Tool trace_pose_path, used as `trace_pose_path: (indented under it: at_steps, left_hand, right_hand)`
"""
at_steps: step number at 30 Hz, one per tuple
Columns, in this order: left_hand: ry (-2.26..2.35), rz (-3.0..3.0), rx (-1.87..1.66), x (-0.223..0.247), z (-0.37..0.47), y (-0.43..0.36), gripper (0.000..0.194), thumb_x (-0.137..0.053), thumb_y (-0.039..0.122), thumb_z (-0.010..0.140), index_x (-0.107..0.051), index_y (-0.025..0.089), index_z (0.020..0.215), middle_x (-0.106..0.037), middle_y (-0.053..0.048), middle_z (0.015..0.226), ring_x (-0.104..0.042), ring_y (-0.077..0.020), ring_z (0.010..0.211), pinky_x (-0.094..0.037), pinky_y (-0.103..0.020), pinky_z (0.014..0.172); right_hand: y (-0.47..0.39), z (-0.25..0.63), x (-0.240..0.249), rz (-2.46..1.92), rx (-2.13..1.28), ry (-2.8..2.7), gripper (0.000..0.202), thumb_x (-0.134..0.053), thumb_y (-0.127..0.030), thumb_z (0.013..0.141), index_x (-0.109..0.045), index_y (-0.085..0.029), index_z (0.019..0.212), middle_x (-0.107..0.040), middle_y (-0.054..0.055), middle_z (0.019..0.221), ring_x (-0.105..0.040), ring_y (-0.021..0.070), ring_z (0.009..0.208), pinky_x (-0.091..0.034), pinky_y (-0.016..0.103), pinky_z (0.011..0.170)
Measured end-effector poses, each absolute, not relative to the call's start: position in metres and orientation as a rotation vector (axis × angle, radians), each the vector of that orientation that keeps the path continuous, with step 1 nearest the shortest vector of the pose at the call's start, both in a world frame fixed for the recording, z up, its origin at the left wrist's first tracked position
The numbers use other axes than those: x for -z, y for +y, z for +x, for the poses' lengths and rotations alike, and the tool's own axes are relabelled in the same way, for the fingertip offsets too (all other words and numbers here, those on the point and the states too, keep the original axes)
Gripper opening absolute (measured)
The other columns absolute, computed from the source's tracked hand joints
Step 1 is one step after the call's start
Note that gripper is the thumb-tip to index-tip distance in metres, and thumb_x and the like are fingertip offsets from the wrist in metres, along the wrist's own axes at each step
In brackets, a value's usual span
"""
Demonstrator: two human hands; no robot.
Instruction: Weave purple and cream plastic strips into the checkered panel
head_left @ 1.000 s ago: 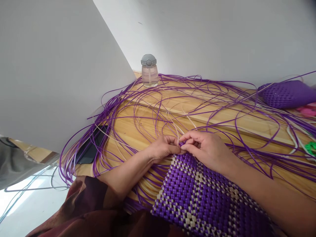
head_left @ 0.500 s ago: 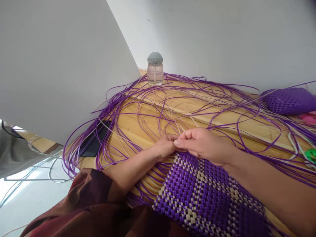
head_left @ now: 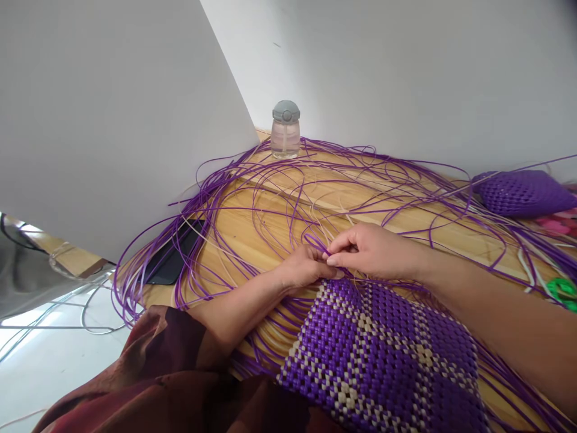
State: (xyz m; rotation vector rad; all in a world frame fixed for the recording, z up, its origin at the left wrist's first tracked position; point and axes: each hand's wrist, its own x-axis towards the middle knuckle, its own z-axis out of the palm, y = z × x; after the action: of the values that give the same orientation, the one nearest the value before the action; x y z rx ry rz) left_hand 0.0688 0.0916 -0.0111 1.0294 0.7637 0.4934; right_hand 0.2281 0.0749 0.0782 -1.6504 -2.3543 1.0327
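Observation:
A woven panel [head_left: 392, 355] of purple and cream plastic strips slants toward me, with loose strips running out from its edges. At its far left corner my left hand [head_left: 308, 266] is closed, fingers pinching strips at the weave's edge. My right hand [head_left: 367, 251] meets it from the right, thumb and forefinger pinched on a purple strip [head_left: 319, 240] beside the left fingertips. The exact crossing of the strips between the fingers is hidden.
Long purple and cream strips [head_left: 211, 192] loop across the wooden table [head_left: 238, 222]. A lidded bottle [head_left: 285, 135] stands at the back by the wall. A dark phone-like slab [head_left: 174, 255] lies under strips at left. At right are a purple netted bundle [head_left: 525, 192] and green strips [head_left: 563, 291].
A purple strip now shows between my fingertips, where cream ones stood before. My right hand has shifted slightly up, uncovering more of the panel's far edge.

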Motion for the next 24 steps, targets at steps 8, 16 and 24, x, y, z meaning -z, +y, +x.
trace_pose_path:
  at_steps: [8, 16, 24]
  left_hand:
    - [0.702, 1.033, -0.442, 0.005, 0.069, 0.091, 0.031, -0.082, 0.029, 0.053, -0.055, 0.014, 0.057, -0.054, 0.003, 0.051, -0.044, -0.0068, 0.047, -0.032, -0.023, 0.050]
    - [0.752, 1.131, -0.479, 0.011, 0.068, 0.094, 0.033, -0.084, 0.028, 0.051, -0.054, 0.014, 0.055, -0.046, 0.006, 0.050, -0.038, -0.0057, 0.049, -0.027, -0.023, 0.051]
    - [0.720, 1.153, -0.459, 0.013, 0.068, 0.094, 0.030, -0.080, 0.030, 0.057, -0.055, 0.014, 0.058, -0.049, 0.005, 0.052, -0.039, -0.0062, 0.048, -0.027, -0.024, 0.050]
  right_hand:
    - [0.101, 0.203, -0.132, -1.291, -1.206, -1.652, 0.031, -0.054, -0.045, 0.090, -0.068, -0.017, 0.088, -0.049, -0.002, 0.058, -0.034, 0.0067, 0.045, -0.024, 0.023, 0.043]
    - [0.092, 0.215, -0.101, -1.698, -1.075, -2.589, 0.021, -0.061, -0.036, 0.081, -0.072, -0.019, 0.076, -0.065, 0.000, 0.067, -0.050, 0.0101, 0.057, -0.032, 0.024, 0.053]
    - [0.086, 0.208, -0.093, -1.799, -0.620, -2.499, 0.021, -0.063, -0.036, 0.078, -0.062, -0.018, 0.067, -0.059, -0.001, 0.060, -0.046, 0.0098, 0.052, -0.028, 0.026, 0.051]
